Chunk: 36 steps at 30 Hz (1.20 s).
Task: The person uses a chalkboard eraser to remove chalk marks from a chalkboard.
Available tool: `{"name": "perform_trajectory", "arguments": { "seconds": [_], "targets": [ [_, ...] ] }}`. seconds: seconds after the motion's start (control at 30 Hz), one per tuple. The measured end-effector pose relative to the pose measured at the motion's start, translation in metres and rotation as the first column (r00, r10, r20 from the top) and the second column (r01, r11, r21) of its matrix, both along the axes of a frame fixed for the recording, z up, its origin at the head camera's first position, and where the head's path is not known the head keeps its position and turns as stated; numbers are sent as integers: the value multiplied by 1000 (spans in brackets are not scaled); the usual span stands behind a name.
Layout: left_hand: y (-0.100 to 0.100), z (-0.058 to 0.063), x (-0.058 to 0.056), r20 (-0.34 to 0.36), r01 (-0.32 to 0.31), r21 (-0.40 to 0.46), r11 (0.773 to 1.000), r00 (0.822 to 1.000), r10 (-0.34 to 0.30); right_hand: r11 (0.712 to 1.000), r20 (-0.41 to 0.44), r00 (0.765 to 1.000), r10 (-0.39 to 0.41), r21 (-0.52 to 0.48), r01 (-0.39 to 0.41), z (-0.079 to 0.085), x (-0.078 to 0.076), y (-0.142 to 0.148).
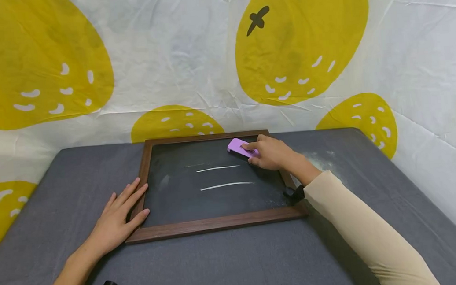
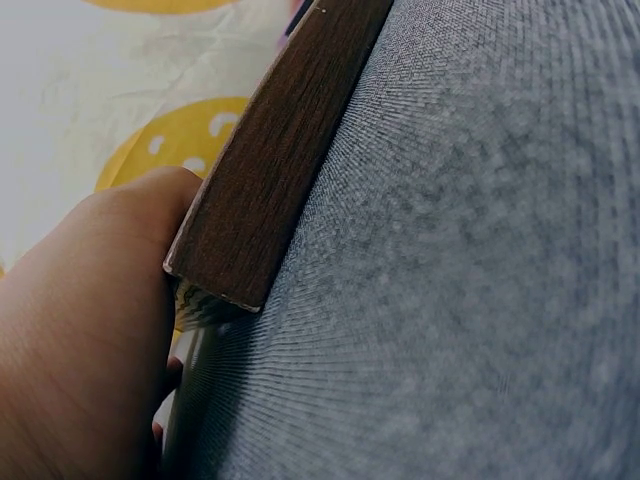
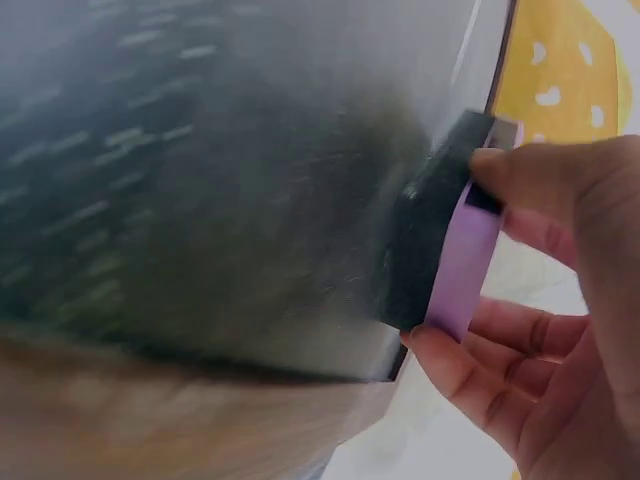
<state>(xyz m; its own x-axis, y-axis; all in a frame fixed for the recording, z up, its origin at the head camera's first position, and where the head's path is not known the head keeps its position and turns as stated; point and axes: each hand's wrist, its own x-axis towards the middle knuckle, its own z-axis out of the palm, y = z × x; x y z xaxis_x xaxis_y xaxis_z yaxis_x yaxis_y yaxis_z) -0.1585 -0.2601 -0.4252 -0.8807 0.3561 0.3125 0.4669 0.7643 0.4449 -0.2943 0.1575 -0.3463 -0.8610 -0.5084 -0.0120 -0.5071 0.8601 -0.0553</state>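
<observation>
A chalkboard (image 1: pixel 177 208) in a brown wooden frame (image 1: pixel 218 224) lies on the table. Two white chalk lines (image 1: pixel 227 185) cross its middle, with a faint third trace above them. Near the board's upper right corner my right hand (image 1: pixel 271 152) grips a purple chalkboard eraser (image 1: pixel 236 145). The right wrist view shows thumb and fingers around the eraser's purple body (image 3: pixel 465 265), its dark felt side toward the board. My left hand (image 1: pixel 112 223) rests with spread fingers on the frame's left edge. In the left wrist view, that hand (image 2: pixel 90 320) lies against the frame's corner.
Grey cloth (image 1: pixel 260 264) covers the table. Pale chalk smudges (image 1: pixel 324 160) mark it to the right of the board. Behind the table hangs a white curtain (image 1: pixel 182 53) with large yellow fruit shapes.
</observation>
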Motion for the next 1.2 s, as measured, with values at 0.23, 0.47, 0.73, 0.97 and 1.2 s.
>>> {"name": "perform_trajectory", "arguments": {
  "seconds": [0.23,0.47,0.73,0.97,1.2],
  "targets": [
    [0,-1,0,6,-4,-3,1000,1000,4,999,-57,997,-46,-6,45,-6,11,0],
    [1,-1,2,7,-4,-5,1000,1000,4,998,-105,994,-23,-58,17,-11,16,-7],
    [2,-3,3,1,-5,-12,1000,1000,5,995,-144,990,4,-95,-17,-14,21,-20],
    [2,-2,3,-3,-2,-11,1000,1000,2,997,-139,990,12,-80,-23,-14,20,-35],
    [3,0,3,-1,-1,-8,1000,1000,1,998,-134,990,36,-49,-43,-15,20,-50]
  ]
}}
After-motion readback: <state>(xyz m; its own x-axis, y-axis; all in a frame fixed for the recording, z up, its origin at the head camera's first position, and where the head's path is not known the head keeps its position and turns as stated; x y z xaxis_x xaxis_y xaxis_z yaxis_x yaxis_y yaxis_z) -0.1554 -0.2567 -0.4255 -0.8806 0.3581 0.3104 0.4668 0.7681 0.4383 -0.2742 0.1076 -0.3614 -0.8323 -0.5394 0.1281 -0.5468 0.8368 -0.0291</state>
